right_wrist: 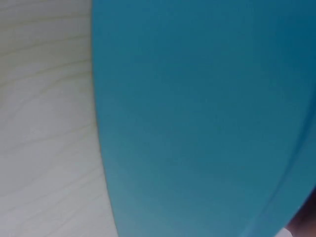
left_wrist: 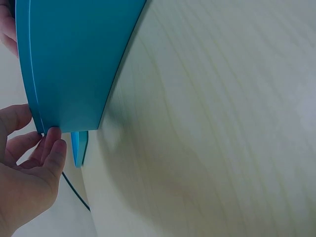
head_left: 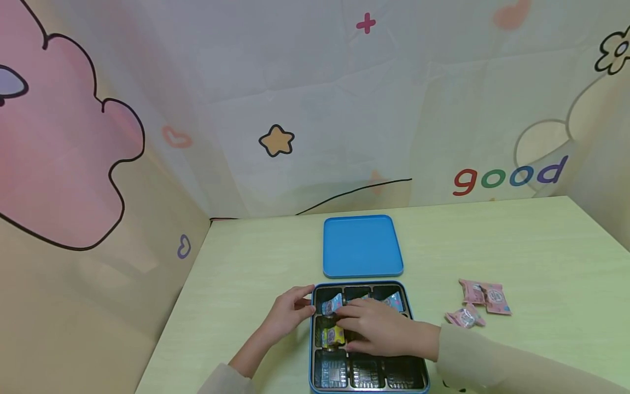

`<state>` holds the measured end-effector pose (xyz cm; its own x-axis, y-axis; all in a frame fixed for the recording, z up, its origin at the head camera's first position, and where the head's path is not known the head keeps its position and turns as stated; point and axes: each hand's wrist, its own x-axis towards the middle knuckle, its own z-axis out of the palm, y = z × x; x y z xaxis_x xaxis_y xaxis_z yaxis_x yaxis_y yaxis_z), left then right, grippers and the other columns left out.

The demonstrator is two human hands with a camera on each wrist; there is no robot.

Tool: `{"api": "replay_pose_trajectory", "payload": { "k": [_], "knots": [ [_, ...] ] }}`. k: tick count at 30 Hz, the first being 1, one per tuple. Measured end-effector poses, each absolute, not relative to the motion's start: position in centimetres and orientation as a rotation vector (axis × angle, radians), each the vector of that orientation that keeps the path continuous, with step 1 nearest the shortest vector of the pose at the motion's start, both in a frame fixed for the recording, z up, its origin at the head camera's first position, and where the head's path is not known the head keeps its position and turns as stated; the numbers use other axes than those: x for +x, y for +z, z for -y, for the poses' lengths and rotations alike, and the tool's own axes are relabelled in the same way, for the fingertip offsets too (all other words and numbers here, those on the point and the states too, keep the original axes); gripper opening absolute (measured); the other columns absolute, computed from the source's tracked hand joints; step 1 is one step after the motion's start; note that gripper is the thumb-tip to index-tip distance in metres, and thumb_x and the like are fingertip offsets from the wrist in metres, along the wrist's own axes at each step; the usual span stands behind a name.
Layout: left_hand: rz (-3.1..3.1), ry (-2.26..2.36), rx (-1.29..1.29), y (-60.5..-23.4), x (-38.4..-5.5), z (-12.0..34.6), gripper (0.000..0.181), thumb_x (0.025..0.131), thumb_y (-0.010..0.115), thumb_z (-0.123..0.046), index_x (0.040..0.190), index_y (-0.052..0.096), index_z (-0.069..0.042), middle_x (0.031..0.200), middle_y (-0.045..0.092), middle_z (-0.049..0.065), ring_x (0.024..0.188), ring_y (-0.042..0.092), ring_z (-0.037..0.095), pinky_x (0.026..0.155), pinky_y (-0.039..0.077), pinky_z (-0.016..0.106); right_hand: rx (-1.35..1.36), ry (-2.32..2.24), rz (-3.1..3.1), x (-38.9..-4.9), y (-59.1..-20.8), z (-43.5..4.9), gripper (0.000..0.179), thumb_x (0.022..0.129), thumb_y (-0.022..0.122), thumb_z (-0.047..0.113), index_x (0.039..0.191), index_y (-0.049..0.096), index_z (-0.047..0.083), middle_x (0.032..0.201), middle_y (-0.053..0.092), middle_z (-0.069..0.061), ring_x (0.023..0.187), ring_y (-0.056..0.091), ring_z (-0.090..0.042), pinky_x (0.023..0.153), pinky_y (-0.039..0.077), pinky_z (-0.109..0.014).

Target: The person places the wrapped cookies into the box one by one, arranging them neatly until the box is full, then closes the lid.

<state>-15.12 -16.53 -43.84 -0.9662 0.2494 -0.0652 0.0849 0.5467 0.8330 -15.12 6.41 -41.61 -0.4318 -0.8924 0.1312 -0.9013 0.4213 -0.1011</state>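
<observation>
A blue-rimmed tin (head_left: 426, 377) with a black compartmented tray stands at the table's front. My left hand (head_left: 290, 312) holds its far left corner, with thumb and fingers at the rim. Reaching in from the right, my right hand (head_left: 381, 327) lies over the middle compartments, fingers bent downward; I cannot tell whether it holds something. Beside its fingertips, a yellow-wrapped candy (head_left: 333, 336) sits in the middle-left compartment. Blue-wrapped candies lie in the back row, one on the left (head_left: 332, 304) and another on the right (head_left: 394, 301). The right wrist view shows mostly the tin's blue side (right_wrist: 197, 118).
Behind the tin lies a flat blue lid (head_left: 363, 246). To the right on the pale table (head_left: 256, 251) are pink-wrapped candies: a pair (head_left: 496, 298) side by side and a single one (head_left: 465, 316) nearer. A printed cloth (head_left: 315, 98) hangs along the back.
</observation>
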Motion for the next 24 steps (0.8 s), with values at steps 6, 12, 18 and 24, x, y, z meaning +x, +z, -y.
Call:
{"api": "replay_pose_trajectory", "payload": {
  "k": [6, 12, 18, 24],
  "knots": [
    [-2.61, 1.395, 0.302, -43.9, -15.1, 16.5, 0.046, 0.085, 0.057, -0.011, 0.128, 0.045, -0.002, 0.122, 0.05, 0.018, 0.101, 0.056, 0.029, 0.082, 0.048, 0.04, 1.624, 0.245, 2.604, -15.3, -41.3, -7.4, 0.04, 0.085, 0.053, 0.041, 0.116, 0.059, 0.016, 0.126, 0.053, -0.003, 0.115, 0.048, -0.02, 0.091, 0.044, -0.038],
    [-2.614, 1.386, 0.284, -44.0, -15.2, 16.5, 0.046, 0.085, 0.056, -0.01, 0.129, 0.045, -0.002, 0.123, 0.05, 0.017, 0.102, 0.056, 0.028, 0.083, 0.048, 0.039, 1.561, 0.322, 2.635, -15.6, -41.1, -8.7, 0.042, 0.086, 0.054, 0.036, 0.122, 0.055, 0.015, 0.131, 0.049, -0.006, 0.121, 0.043, -0.025, 0.093, 0.041, -0.044],
    [-2.609, 1.387, 0.28, -44.1, -15.2, 16.6, 0.046, 0.086, 0.055, -0.01, 0.129, 0.044, -0.002, 0.123, 0.05, 0.017, 0.102, 0.055, 0.028, 0.083, 0.048, 0.039, 1.509, 0.364, 2.566, -16.1, -41.4, -9.8, 0.044, 0.084, 0.056, 0.036, 0.12, 0.056, 0.012, 0.128, 0.051, -0.008, 0.119, 0.045, -0.027, 0.092, 0.042, -0.043],
    [-2.611, 1.385, 0.285, -44.0, -15.2, 16.5, 0.046, 0.085, 0.056, -0.011, 0.129, 0.044, -0.001, 0.123, 0.05, 0.018, 0.101, 0.056, 0.028, 0.082, 0.048, 0.039, 1.467, 0.388, 2.63, -16.4, -41.6, -10.6, 0.045, 0.085, 0.055, 0.035, 0.123, 0.054, 0.012, 0.131, 0.048, -0.009, 0.121, 0.043, -0.027, 0.094, 0.04, -0.043]
  ]
}}
